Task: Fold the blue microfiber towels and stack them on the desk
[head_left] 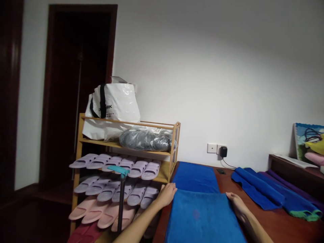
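Note:
A blue towel [202, 216] lies flat on the dark wooden table [278, 222] right in front of me. My left hand [167, 194] grips its far left corner at the table's edge. My right hand [234, 199] holds the far right corner. Beyond it lies a second blue towel [195, 176], folded flat, touching the far edge of the first one.
A heap of blue and purple towels [273, 194] lies at the right. A wooden shoe rack [174, 148] with several slippers [118, 175] and a white bag [113, 108] stands left of the table. A wall socket with charger [222, 152] sits behind.

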The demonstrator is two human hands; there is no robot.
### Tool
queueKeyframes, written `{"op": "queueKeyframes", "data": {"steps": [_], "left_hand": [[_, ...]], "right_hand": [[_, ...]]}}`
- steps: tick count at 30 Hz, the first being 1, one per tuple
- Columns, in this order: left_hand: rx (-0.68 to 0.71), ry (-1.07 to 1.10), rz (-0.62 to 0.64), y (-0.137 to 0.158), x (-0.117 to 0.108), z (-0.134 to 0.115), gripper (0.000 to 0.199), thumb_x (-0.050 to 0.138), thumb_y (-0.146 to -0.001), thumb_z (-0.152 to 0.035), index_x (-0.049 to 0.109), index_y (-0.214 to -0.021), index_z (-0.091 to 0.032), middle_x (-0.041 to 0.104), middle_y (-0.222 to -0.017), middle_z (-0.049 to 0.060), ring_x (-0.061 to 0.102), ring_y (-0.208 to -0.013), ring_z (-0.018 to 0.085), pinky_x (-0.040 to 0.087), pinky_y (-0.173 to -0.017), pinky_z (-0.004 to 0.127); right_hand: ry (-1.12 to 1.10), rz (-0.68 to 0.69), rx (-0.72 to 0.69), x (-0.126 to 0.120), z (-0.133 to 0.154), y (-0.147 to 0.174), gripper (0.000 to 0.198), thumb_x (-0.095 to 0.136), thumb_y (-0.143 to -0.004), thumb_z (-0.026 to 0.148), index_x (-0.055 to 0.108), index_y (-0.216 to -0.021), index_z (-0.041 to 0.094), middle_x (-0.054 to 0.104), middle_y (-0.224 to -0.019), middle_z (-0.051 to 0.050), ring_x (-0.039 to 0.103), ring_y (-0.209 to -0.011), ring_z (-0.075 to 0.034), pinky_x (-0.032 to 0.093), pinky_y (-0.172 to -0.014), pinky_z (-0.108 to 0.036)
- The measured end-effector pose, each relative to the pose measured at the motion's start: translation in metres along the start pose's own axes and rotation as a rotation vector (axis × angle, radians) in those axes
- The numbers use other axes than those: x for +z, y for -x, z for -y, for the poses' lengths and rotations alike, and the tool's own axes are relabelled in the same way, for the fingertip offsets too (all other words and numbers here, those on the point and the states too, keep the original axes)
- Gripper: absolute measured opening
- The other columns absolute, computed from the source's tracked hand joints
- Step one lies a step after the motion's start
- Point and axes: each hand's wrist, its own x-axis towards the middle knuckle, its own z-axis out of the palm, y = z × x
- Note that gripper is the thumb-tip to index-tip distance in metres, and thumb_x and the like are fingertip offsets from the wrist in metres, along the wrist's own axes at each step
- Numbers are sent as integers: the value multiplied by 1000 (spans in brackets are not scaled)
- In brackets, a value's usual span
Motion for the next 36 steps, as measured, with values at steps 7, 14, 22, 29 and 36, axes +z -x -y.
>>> {"op": "queueKeyframes", "data": {"steps": [7,14,22,29,36], "left_hand": [[6,-73,21,7,-11,-11,28,34,-95,-23,60,-101,-17,65,-107,13,58,-104,27,35,-87,39],[10,-69,-18,-3,-32,-16,28,33,-98,-26,59,-93,-17,65,-100,10,58,-101,25,36,-84,35],[-42,-77,-57,-30,-31,-22,24,36,-95,-21,59,-96,-16,62,-103,12,56,-102,28,38,-86,42],[180,-40,-45,-18,-6,-63,41,30,-95,-19,43,-134,-18,33,-147,9,26,-135,23,22,-107,39],[246,53,200,-3,21,-75,61,20,-96,-51,26,-146,-17,20,-152,9,14,-140,24,11,-111,49]], "right_hand": [[0,-62,-25,-2,-4,-6,44,64,-55,59,45,-65,21,52,-55,2,52,-54,-14,45,-58,-28],[198,-181,-143,-6,3,-14,41,60,-71,56,45,-63,18,47,-54,6,44,-49,-7,36,-52,-22],[586,-263,-185,-7,13,-27,31,51,-86,43,54,-76,14,55,-68,3,52,-62,-9,45,-64,-26],[941,-91,-395,51,25,-2,54,39,-85,52,50,-126,18,48,-134,-12,41,-125,-27,29,-104,-41],[1129,212,-347,78,13,21,69,27,-84,68,36,-140,29,26,-148,2,20,-138,-20,14,-113,-43]]}}
